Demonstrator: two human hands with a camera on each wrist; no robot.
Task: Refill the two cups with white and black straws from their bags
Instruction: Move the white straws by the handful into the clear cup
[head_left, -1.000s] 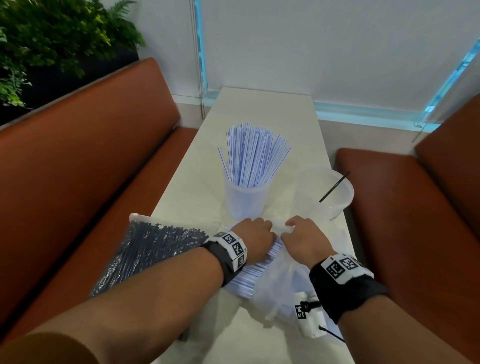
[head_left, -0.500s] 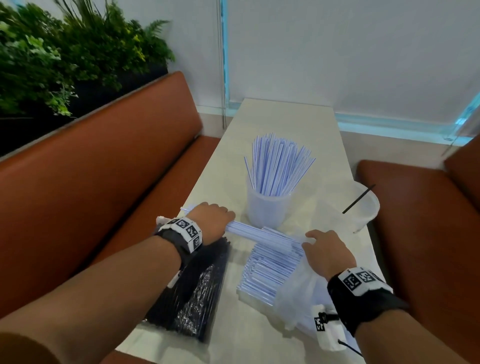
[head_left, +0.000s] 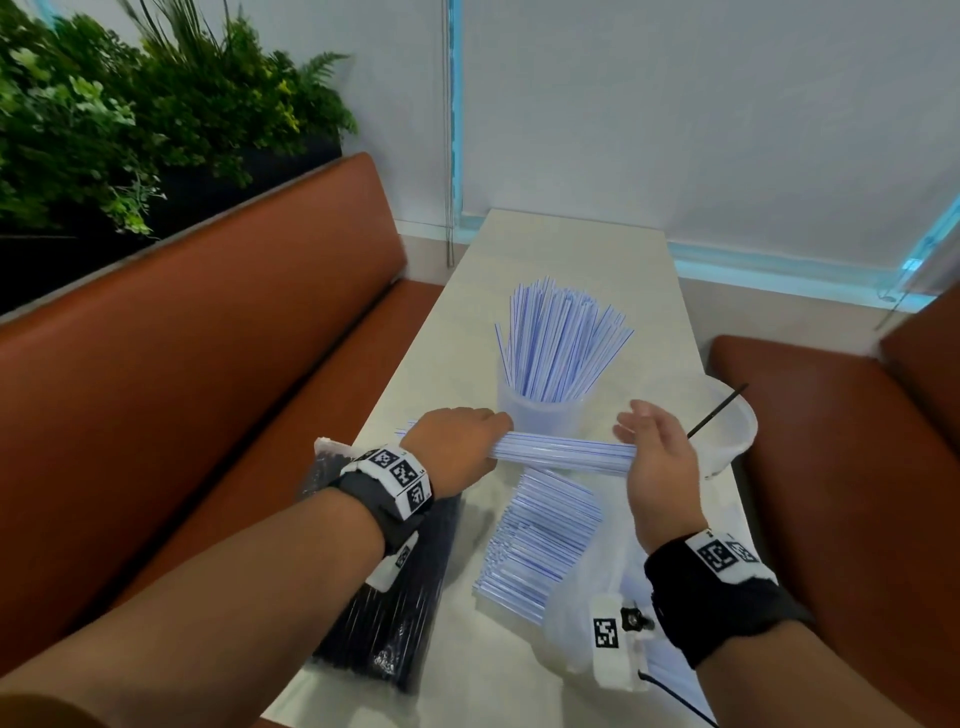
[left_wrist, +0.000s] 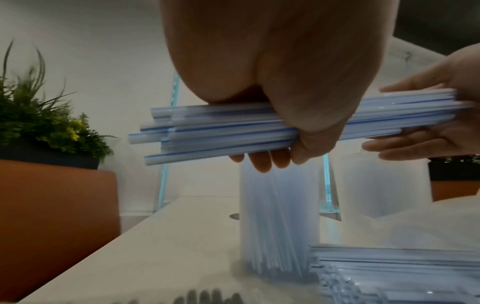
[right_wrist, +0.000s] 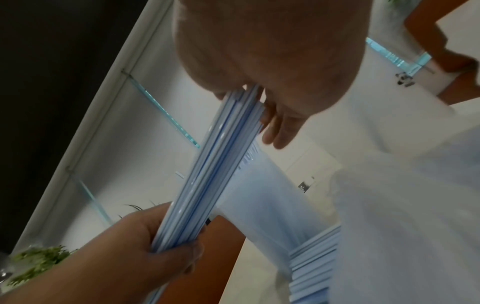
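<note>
I see my left hand (head_left: 457, 447) curled round a bundle of white straws (head_left: 566, 451) at frame centre, held level above the table (head_left: 613, 249). My right hand (head_left: 654, 457), fingers straight, presses flat against the bundle's right end. Just behind stands the cup of white straws (head_left: 540, 415); to its right, the other cup (head_left: 727, 436) holds a single black straw (head_left: 717, 410). The bag of black straws (head_left: 395, 613) lies lower left, with the loose white straws (head_left: 540, 540) spilling from their bag (head_left: 576, 623) beside it.

Pale table (head_left: 571, 249) is flanked by two rust-brown benches (head_left: 218, 364); green plants (head_left: 130, 104) are set behind the left one; white blind (head_left: 701, 114) at the table's far end.
</note>
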